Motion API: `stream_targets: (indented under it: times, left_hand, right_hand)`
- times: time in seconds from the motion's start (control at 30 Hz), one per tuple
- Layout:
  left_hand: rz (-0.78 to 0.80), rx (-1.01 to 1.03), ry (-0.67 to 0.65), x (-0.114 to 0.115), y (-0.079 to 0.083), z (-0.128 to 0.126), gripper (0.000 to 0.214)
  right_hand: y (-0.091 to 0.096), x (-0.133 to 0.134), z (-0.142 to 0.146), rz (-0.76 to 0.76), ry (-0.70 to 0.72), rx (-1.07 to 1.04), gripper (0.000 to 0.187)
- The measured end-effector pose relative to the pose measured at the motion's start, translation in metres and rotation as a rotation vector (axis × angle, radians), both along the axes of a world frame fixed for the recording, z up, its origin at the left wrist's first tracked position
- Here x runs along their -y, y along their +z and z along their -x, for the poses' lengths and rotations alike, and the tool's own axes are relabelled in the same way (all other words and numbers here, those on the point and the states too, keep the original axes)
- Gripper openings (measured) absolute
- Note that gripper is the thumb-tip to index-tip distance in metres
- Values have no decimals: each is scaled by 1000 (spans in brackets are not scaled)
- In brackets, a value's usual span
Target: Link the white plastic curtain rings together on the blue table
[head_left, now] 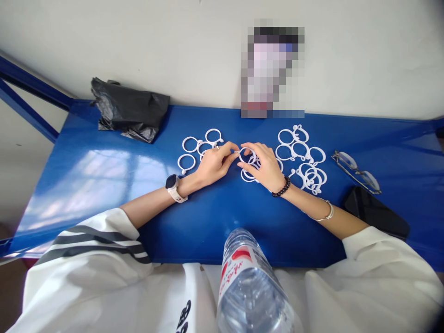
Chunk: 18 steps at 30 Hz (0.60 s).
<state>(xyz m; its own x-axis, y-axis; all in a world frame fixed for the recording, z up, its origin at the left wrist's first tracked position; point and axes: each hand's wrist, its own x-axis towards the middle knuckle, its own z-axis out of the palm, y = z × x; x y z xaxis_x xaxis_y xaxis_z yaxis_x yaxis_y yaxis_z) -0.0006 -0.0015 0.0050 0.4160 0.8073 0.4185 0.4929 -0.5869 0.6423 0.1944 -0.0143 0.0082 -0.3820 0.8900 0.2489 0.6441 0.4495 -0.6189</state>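
Note:
Between my hands, over the middle of the blue table, is a white curtain ring (240,156). My right hand (265,165) grips its band between thumb and fingers. My left hand (215,163) pinches the small tab at the ring's left side with thumb and fingertips. Several more white rings (186,162) lie left of and partly behind my left hand. Under and beside my right hand are other rings (248,175), partly covered by it. A larger group of loose rings (300,150) is spread further right, some overlapping.
A crumpled black plastic bag (133,108) lies at the back left of the blue table (194,231). Eyeglasses (357,171) and a black phone (376,212) are at the right. A water bottle (251,277) stands in front of my body. A blurred-out upright object (268,69) is against the wall.

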Motion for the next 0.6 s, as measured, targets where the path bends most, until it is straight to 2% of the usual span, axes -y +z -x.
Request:
stream_targets:
  times: [0.3,0.6]
  left_hand:
    - [23,-29,-24,1,1,0,21]
    - [50,-63,-32,1,2,0,22]
  right_hand:
    - [3,0,1,15,-20,-20,31]
    - [3,0,0,28,-44,-21,30]
